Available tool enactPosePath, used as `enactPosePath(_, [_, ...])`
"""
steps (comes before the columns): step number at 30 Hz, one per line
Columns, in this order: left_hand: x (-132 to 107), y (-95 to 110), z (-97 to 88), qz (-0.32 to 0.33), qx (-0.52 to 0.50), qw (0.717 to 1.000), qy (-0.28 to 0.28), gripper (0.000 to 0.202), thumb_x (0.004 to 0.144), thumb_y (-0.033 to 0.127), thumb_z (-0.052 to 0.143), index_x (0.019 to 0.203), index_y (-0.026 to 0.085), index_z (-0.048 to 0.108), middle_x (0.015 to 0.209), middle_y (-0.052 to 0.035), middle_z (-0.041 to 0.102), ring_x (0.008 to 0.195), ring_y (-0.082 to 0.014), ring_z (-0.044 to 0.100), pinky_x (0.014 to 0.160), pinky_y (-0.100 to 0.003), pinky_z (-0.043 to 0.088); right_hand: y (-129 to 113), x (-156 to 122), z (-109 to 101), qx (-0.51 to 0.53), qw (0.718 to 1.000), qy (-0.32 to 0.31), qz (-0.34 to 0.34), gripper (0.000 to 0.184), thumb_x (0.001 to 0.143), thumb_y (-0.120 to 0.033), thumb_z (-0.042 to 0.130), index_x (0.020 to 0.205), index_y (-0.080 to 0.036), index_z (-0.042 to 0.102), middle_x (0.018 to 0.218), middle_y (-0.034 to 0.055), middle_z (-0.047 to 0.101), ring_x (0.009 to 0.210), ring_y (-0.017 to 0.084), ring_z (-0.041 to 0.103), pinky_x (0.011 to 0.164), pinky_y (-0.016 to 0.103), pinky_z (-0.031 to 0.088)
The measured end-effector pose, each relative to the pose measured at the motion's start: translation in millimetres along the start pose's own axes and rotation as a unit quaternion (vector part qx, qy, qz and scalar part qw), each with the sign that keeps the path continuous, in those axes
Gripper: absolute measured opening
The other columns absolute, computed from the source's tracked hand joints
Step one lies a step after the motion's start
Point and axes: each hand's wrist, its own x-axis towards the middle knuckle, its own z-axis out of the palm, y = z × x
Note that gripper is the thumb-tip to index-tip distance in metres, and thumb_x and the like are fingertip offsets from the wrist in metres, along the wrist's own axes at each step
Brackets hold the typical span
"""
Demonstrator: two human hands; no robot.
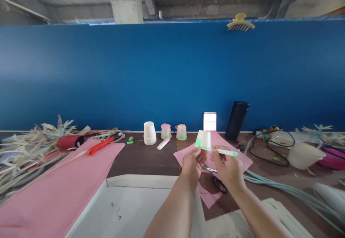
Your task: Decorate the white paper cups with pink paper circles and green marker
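My left hand (192,162) pinches a small white paper cup (204,139), held upside down, with a green patch on its left side. My right hand (227,166) is closed around a white marker with a green tip (228,152), lying sideways just right of the cup. Both hands hover above a pink paper sheet (239,159) on the brown table. Black-handled scissors (218,180) lie on that sheet just under my hands.
Three upturned cups (150,133) and a glue stick (163,144) stand by the blue wall. A large pink sheet (54,187), red cutter (101,146) and dry straw (24,148) lie left. A black flask (236,120), cables (266,148) and a white bowl (304,155) sit right. White board (134,209) lies near me.
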Motion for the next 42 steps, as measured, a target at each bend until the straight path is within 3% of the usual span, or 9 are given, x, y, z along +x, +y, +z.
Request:
enactPosePath(35, [4.0, -2.8, -3.6, 0.006, 0.018, 1.000, -0.016, 0.009, 0.075, 0.012, 0.061, 0.082, 0.006, 0.062, 0.076, -0.0113, 0.066, 0.070, -0.0157, 0.065, 0.068, -0.024, 0.053, -1.6, -0.3, 0.8, 0.009, 1.000, -0.016, -0.002, 0.031, 0.084, -0.043, 0.047, 0.090, -0.017, 0.064, 0.074, 0.0053, 0.070, 0.064, 0.018, 0.065, 0.060, 0.026, 0.046])
enactPosePath(42, [2.5, 0.1, -2.0, 0.006, -0.016, 1.000, -0.004, 0.006, 0.076, 0.013, 0.060, 0.081, 0.009, 0.062, 0.080, -0.0109, 0.066, 0.074, -0.0145, 0.065, 0.070, -0.023, 0.052, -4.9, -1.5, -3.6, 0.046, 0.998, 0.037, -0.007, 0.028, 0.085, -0.041, 0.047, 0.092, -0.018, 0.061, 0.072, 0.0047, 0.069, 0.065, 0.017, 0.065, 0.063, 0.025, 0.047])
